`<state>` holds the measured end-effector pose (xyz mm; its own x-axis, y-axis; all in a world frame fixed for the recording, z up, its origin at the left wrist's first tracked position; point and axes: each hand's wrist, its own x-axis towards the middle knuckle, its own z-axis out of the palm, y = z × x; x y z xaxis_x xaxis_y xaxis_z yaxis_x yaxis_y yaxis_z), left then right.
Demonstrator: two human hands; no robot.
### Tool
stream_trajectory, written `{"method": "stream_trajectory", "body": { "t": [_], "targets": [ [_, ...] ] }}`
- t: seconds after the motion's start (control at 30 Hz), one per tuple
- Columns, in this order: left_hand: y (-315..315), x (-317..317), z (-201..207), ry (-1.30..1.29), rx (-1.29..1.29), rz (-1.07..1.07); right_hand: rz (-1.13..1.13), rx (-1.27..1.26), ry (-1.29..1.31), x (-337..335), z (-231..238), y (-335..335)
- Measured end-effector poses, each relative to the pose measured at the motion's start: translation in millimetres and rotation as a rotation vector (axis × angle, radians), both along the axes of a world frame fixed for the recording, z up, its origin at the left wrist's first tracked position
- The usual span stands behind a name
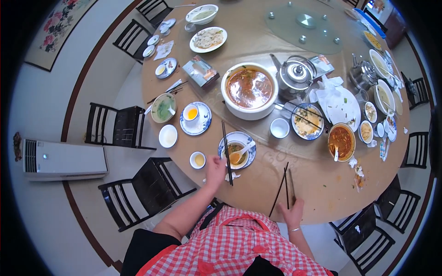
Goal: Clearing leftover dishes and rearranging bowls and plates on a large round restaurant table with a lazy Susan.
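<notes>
My left hand (pixel 215 171) is at the near edge of the round table, its fingers closed on a pair of dark chopsticks (pixel 225 138). These cross the left side of a blue-and-white plate (pixel 251 159), which carries a small bowl of brown broth with a white spoon (pixel 245 151). To the right, my right hand (pixel 293 214) is at the table's edge with other dark chopsticks (pixel 279 189) at its thumb and fingers. They spread in a narrow V, one end in the crook of the hand. A small cup of yellowish liquid (pixel 198 160) stands left of my left hand.
Beyond my hands are a large white pot of red soup (pixel 249 88), a metal kettle (pixel 297 76) and a tissue box (pixel 200 72). A bowl of red-brown food (pixel 341 142) and food scraps (pixel 358 177) lie at right. Black chairs (pixel 147 191) surround the table.
</notes>
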<state>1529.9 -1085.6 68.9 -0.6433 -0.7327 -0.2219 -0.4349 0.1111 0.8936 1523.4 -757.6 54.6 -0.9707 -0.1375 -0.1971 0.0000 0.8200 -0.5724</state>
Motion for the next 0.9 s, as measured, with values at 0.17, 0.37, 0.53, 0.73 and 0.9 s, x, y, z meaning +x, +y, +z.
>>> {"method": "stream_trajectory", "body": {
  "t": [0.17,0.37,0.53,0.73,0.9],
  "targets": [
    [22,12,-46,-0.187,0.296,0.057,0.183,0.035,0.07,5,-12,-43],
    [35,32,-82,-0.141,0.052,-0.077,0.152,0.191,-0.11,-14,-21,-28],
    [38,36,-78,-0.276,0.191,-0.209,0.107,0.332,-0.078,-7,-14,-22],
    [-16,41,-6,-0.371,0.903,-0.319,-0.141,0.249,-0.025,3,-31,-48],
    [-74,36,32,-0.426,1.063,-0.486,-0.26,0.35,0.005,9,-29,-67]
  ]
}}
